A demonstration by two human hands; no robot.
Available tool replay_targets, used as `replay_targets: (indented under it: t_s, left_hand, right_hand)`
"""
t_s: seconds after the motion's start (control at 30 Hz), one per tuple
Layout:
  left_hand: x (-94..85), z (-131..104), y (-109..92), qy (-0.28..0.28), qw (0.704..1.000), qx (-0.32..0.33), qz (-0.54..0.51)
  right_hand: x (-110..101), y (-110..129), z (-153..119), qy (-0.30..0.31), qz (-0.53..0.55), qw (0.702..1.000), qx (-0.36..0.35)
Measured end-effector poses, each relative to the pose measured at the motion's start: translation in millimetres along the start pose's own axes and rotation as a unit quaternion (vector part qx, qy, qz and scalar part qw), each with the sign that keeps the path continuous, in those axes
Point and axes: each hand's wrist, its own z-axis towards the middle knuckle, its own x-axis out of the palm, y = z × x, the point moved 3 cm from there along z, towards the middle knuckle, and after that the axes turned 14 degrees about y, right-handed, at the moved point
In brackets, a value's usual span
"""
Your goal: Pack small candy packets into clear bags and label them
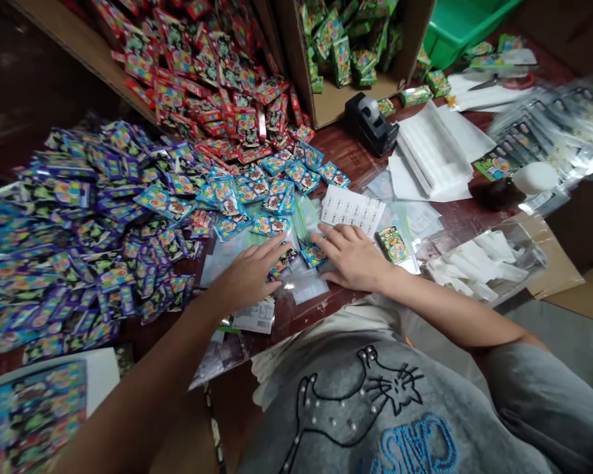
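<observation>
My left hand (251,273) lies flat with fingers apart, its fingertips at a small purple packet (282,261) on clear plastic bags. Beside it my right hand (352,257) is spread, palm down, with fingertips near a small blue packet (313,255). Under both hands lies clear plastic (309,289). A white sticker sheet (352,209) is just beyond my right hand, and a green box (392,244) sits to its right. Several blue packets (277,195) are beyond my left hand. A white card with a barcode (255,316) is below my left wrist.
Purple packets (103,224) heap up at left. Red packets (217,79) spill from a cardboard box; another box holds green ones (343,59). A black tape dispenser (370,124), white sheets (432,155), a dark bottle (499,191) and a tray of white pieces (479,266) stand right.
</observation>
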Motion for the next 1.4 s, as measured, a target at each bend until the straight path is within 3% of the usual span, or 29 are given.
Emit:
replay_targets:
  t_s: [0.1,0.2,0.3,0.43,0.53,0.7,0.77,0.83,0.9,0.97,1.03,1.13,1.2,1.27,1.4]
  left_hand:
    - [1.7,-0.2,-10.4,-0.037,0.999,0.003,-0.034]
    - [7.2,-0.5,-23.8,-0.11,0.986,-0.086,-0.09]
    - [17.3,3.4,-37.1,-0.177,0.96,-0.17,-0.137]
    - [32.5,2.7,-39.4,-0.224,0.948,-0.153,-0.169]
    - [42.2,-1.7,-33.9,-0.207,0.951,-0.121,-0.193]
    - [41.2,-16.2,-35.2,-0.197,0.946,-0.128,-0.224]
    - [39.0,-38.5,-32.4,-0.186,0.956,-0.133,-0.182]
    - [42.9,-70.9,-23.0,-0.141,0.975,-0.133,-0.111]
    - [53.5,-104.8,-9.8,-0.083,0.989,-0.109,-0.054]
    - [65.1,-130.8,1.6,-0.065,0.994,-0.087,-0.023]
    - [73.7,-143.0,5.9,-0.073,0.994,-0.082,-0.003]
    - [78.3,-141.6,-3.4,-0.097,0.991,-0.095,0.018]
    - [79.9,-139.4,-16.0,-0.112,0.988,-0.102,0.018]
    - [85.5,-144.4,-27.7,-0.121,0.986,-0.114,0.005]
    - [112.0,-174.1,-38.1,-0.137,0.973,-0.18,-0.035]
  right_hand:
    - [-7.2,-0.9,12.7,0.008,0.04,0.998,-0.039]
    - [-13.3,-8.2,15.2,-0.087,0.142,0.985,-0.05]
    - [-2.5,-3.8,21.5,-0.163,0.178,0.97,-0.018]
    - [27.7,15.3,30.2,-0.103,0.148,0.984,-0.003]
    - [34.0,20.1,23.7,-0.055,0.148,0.986,-0.048]
    - [8.9,4.6,18.9,-0.055,0.139,0.987,-0.064]
    - [-2.7,-0.9,27.3,-0.04,0.109,0.988,-0.1]
    - [-11.4,-5.6,40.4,0.002,0.066,0.987,-0.146]
    - [-19.3,-10.5,55.2,0.062,0.031,0.982,-0.178]
    - [-30.4,-14.4,67.8,0.105,0.011,0.976,-0.19]
    - [-45.5,-14.1,77.1,0.092,0.002,0.979,-0.182]
    - [-61.0,3.2,85.0,0.007,0.033,0.979,-0.201]
    - [-53.5,25.4,88.3,-0.004,0.049,0.966,-0.254]
    - [-32.0,46.1,90.8,0.028,0.02,0.955,-0.295]
    - [14.5,56.1,87.4,0.06,-0.051,0.956,-0.282]
